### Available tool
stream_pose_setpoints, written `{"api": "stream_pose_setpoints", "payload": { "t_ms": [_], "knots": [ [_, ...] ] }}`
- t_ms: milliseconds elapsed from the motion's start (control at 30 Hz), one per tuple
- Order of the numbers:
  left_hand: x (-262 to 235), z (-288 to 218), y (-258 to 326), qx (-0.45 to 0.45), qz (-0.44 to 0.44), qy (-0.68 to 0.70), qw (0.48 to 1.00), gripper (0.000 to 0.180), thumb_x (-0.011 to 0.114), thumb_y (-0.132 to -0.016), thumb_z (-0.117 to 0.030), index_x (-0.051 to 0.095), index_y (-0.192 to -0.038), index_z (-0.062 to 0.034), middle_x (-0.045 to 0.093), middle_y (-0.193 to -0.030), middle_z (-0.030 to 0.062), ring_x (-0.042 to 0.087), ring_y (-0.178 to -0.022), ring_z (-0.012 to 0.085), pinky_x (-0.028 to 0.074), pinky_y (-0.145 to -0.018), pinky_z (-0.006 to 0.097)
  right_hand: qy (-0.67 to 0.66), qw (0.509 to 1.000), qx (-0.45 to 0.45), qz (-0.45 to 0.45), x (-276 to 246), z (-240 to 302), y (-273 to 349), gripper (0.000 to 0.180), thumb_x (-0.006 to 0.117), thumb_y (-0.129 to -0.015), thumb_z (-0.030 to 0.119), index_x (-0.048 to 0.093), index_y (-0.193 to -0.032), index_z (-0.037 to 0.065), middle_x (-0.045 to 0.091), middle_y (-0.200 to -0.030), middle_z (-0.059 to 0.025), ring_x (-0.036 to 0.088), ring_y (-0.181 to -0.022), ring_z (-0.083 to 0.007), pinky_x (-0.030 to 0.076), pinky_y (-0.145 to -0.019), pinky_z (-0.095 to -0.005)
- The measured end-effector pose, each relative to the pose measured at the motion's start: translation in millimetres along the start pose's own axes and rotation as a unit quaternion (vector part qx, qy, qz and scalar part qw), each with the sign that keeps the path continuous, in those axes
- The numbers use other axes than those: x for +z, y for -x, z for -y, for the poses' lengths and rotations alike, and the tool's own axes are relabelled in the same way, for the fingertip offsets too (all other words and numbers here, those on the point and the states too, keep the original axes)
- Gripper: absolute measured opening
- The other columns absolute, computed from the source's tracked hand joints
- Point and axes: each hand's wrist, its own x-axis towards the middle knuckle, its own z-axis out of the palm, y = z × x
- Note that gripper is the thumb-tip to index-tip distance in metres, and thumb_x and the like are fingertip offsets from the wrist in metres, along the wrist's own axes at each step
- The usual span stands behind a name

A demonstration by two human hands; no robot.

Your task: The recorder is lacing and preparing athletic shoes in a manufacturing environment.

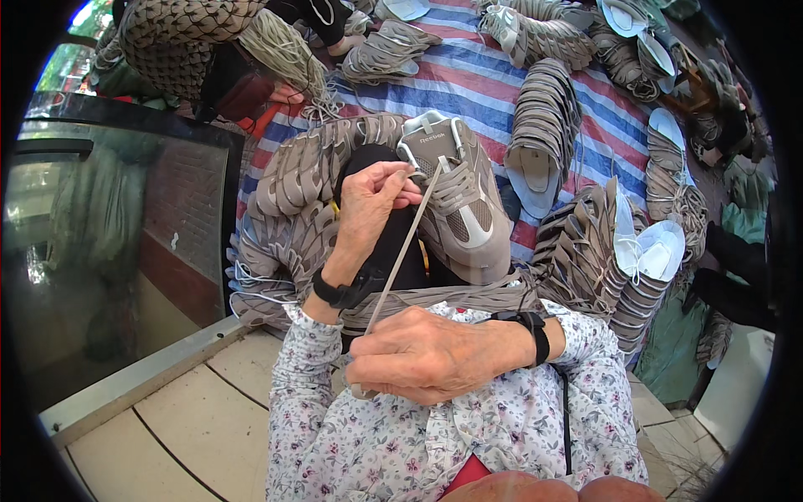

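Observation:
A taupe and grey sneaker (470,209) rests on my lap, toe toward me, its lower eyelets laced. From its upper eyelets a beige shoelace (403,251) runs taut down to my right hand (418,353), which is closed around it in front of my chest. Beside the sneaker's tongue, my left hand (375,201) pinches thumb and forefinger together at the eyelet edge. What those fingertips hold is too small to make out. Across my lap lies a bundle of loose beige laces (427,298).
Stacked shoe uppers (284,192) lie at my left, and more stacks (544,125) sit on the striped sheet (468,79) ahead. At right are shoe uppers with pale blue insoles (661,251). A glass door (117,226) stands left. Another person (192,42) sits across.

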Motion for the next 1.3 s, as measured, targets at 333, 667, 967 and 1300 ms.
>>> {"api": "stream_pose_setpoints", "payload": {
  "t_ms": [333, 667, 967, 1300],
  "knots": [
    [15.9, 8.9, -18.3, 0.023, 0.019, -0.061, 0.998, 0.018, 0.060, -0.098, -0.012, 0.062, -0.099, 0.0061, 0.069, -0.081, 0.0092, 0.071, -0.071, 0.0160, 0.058, -0.064, 0.023, -0.083, 0.996, -0.031, 0.001, 18.2, 8.1, -11.2, 0.015, 0.062, -0.082, 0.003, 0.048, -0.080, -0.001, 0.048, -0.071, -0.0122, 0.054, -0.059, -0.0318, 0.041, -0.051, -0.0413],
    [28.6, 7.4, -19.1, 0.065, -0.025, -0.166, 0.984, 0.017, 0.063, -0.094, -0.009, 0.064, -0.086, 0.0063, 0.069, -0.069, 0.0093, 0.071, -0.062, 0.0162, 0.056, -0.053, 0.024, -0.156, 0.987, -0.043, 0.018, 33.7, 16.1, -1.7, 0.017, 0.062, -0.079, 0.000, 0.046, -0.073, -0.002, 0.046, -0.062, -0.0121, 0.050, -0.052, -0.0284, 0.039, -0.049, -0.0400],
    [36.5, -6.2, -30.1, 0.133, -0.034, -0.385, 0.913, 0.016, 0.064, -0.084, -0.007, 0.064, -0.076, 0.0065, 0.068, -0.061, 0.0153, 0.071, -0.055, 0.0218, 0.054, -0.050, 0.027, -0.145, 0.988, -0.051, -0.009, 33.1, 17.8, 4.6, 0.017, 0.061, -0.079, 0.001, 0.046, -0.073, -0.002, 0.045, -0.063, -0.0117, 0.050, -0.052, -0.0286, 0.038, -0.048, -0.0398],
    [40.2, -10.7, -47.8, -0.032, 0.016, -0.237, 0.971, 0.019, 0.064, -0.083, -0.012, 0.065, -0.075, 0.0057, 0.068, -0.062, 0.0114, 0.069, -0.056, 0.0143, 0.054, -0.054, 0.026, -0.117, 0.990, -0.061, -0.038, 30.1, 11.0, 9.5, 0.017, 0.060, -0.083, 0.003, 0.046, -0.074, -0.002, 0.047, -0.065, -0.0122, 0.051, -0.053, -0.0297, 0.039, -0.049, -0.0411]
  ]
}}
